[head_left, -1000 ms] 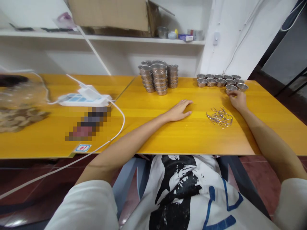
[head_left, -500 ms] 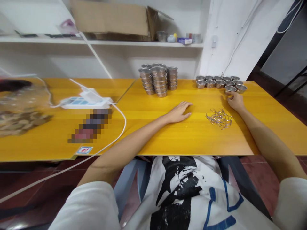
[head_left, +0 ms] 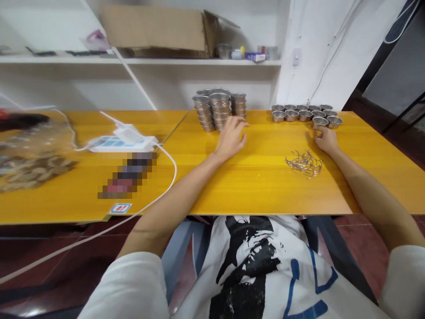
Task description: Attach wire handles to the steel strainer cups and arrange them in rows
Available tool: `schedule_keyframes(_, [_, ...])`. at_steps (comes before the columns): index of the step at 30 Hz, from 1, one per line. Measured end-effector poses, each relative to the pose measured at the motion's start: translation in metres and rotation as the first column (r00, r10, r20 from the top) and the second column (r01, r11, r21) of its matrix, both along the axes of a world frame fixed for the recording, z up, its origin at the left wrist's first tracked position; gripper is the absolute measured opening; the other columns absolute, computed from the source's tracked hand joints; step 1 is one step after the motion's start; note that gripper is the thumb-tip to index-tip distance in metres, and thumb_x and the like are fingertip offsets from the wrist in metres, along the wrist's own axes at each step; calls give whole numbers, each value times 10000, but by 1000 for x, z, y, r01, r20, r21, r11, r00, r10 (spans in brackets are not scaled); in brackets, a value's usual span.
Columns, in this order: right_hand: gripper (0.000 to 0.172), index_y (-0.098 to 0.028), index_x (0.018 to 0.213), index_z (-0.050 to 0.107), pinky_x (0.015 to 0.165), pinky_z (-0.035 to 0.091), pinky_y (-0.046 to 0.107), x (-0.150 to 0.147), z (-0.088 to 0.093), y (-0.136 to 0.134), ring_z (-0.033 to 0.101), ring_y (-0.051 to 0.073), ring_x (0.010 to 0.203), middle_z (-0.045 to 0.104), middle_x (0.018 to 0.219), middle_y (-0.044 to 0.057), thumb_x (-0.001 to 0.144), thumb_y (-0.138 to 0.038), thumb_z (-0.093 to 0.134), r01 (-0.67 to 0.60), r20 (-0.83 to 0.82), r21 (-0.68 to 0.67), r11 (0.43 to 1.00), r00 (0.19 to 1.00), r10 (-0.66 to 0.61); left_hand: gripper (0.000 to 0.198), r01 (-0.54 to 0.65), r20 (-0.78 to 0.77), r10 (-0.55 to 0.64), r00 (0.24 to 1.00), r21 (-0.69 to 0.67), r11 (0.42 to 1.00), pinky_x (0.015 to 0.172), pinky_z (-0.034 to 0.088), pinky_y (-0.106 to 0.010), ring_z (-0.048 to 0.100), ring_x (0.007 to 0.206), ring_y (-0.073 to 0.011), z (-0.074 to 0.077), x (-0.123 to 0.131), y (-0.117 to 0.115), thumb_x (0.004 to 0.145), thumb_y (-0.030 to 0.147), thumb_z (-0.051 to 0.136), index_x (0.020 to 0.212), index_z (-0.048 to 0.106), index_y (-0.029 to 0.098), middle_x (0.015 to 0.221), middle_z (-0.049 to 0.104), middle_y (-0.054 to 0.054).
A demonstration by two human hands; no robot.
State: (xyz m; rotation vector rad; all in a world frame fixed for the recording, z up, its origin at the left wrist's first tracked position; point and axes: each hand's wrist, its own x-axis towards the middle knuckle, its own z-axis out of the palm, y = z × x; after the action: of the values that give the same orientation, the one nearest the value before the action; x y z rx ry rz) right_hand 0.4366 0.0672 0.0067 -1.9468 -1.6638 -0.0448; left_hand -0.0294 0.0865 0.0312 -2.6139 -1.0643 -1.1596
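My left hand [head_left: 232,135] is open with its fingers apart. It reaches in front of the stacks of perforated metal cups [head_left: 221,104], and its fingertips overlap the lower part of the nearest stack in view. Whether they touch it I cannot tell. My right hand [head_left: 327,139] has its fingers curled at the base of a single metal cup [head_left: 320,121], the nearest one in a group of upright cups [head_left: 291,116] set out in rows. Between my forearms lies a loose pile of curved thin metal wire pieces [head_left: 304,164], touched by neither hand.
A white power strip [head_left: 133,144] and its cable [head_left: 175,170] lie on the yellow table [head_left: 259,190] to the left. Beyond them are a blurred heap of brownish pieces [head_left: 38,173] and clear plastic. A cardboard box [head_left: 156,27] stands on the shelf [head_left: 199,61].
My left hand has moved left and away from me, from bare table toward the cup stacks. My right hand stays at the same cup. The view has shifted slightly.
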Motion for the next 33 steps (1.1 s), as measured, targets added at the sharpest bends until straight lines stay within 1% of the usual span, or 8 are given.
schedule_keyframes(5, [414, -154, 1313, 847, 992, 592, 457, 3, -3, 3, 757, 325, 912, 851, 1009, 166, 999, -309, 625, -16, 5, 5, 1000, 1000, 16, 342, -256, 247, 235, 940, 54, 965, 1401, 385, -689, 445, 1636, -437, 14, -47, 27, 988, 251, 746, 1330, 733, 260, 1670, 596, -151])
schedule_keyframes(10, [404, -141, 1229, 865, 1020, 583, 465, 4, -2, 3, 754, 336, 956, 850, 1067, 193, 919, -248, 629, -37, 17, 9, 999, 999, 37, 447, -211, 175, 205, 963, 19, 977, 1428, 318, -715, 348, 1696, -443, 14, -66, 40, 1005, 402, 776, 1444, 745, 330, 1888, 413, -76])
schedule_keyframes(14, [422, -131, 1173, 883, 1062, 583, 495, 4, -3, 4, 766, 365, 1023, 842, 1137, 220, 858, -246, 627, -48, 23, 31, 998, 999, 47, 530, -191, 160, 185, 970, 19, 981, 1444, 267, -734, 337, 1709, -451, 21, -64, 48, 1036, 468, 731, 1541, 696, 310, 1870, 462, -87])
schedule_keyframes(19, [405, -137, 1135, 892, 1104, 583, 490, 4, -7, 5, 759, 365, 1075, 831, 1119, 208, 844, -243, 630, -50, 25, 44, 998, 999, 49, 569, -204, 233, 205, 951, -28, 978, 1418, 320, -696, 469, 1582, -414, 47, -57, 62, 1094, 636, 624, 1531, 668, 276, 1681, 663, -86])
schedule_keyframes(23, [407, -138, 1141, 895, 1125, 585, 472, 5, -10, 6, 754, 354, 1112, 830, 1147, 196, 856, -216, 615, -43, 35, 40, 998, 999, 41, 956, -232, 300, 272, 914, -161, 959, 1416, 243, -683, 458, 1620, -399, 69, -56, 78, 962, 876, 717, 1666, 535, 256, 1665, 635, -101])
schedule_keyframes(25, [415, -137, 1157, 897, 1132, 588, 465, 5, -10, 7, 755, 345, 1121, 828, 1202, 197, 869, -200, 606, -42, 39, 34, 999, 998, 41, 1001, -237, 283, 294, 913, -217, 947, 1424, 201, -687, 423, 1649, -403, 74, -57, 87, 878, 958, 757, 1563, 617, 242, 1616, 637, -106])
schedule_keyframes(28, [402, -135, 1154, 898, 1140, 589, 464, 4, -10, 6, 754, 341, 1123, 821, 1226, 201, 880, -191, 609, -43, 40, 32, 999, 998, 42, 852, -254, 313, 309, 898, -204, 945, 1415, 279, -681, 474, 1571, -400, 72, -57, 100, 840, 1010, 773, 1214, 739, 245, 1495, 657, -115])
schedule_keyframes(33, [365, -157, 1120, 891, 1118, 602, 475, 2, -9, 4, 742, 349, 1090, 817, 1146, 181, 864, -205, 635, -54, 26, 36, 998, 998, 53, 593, -264, 384, 285, 878, -109, 958, 1312, 420, -622, 578, 1401, -374, 68, -55, 108, 882, 851, 875, 930, 689, 289, 1362, 681, -113])
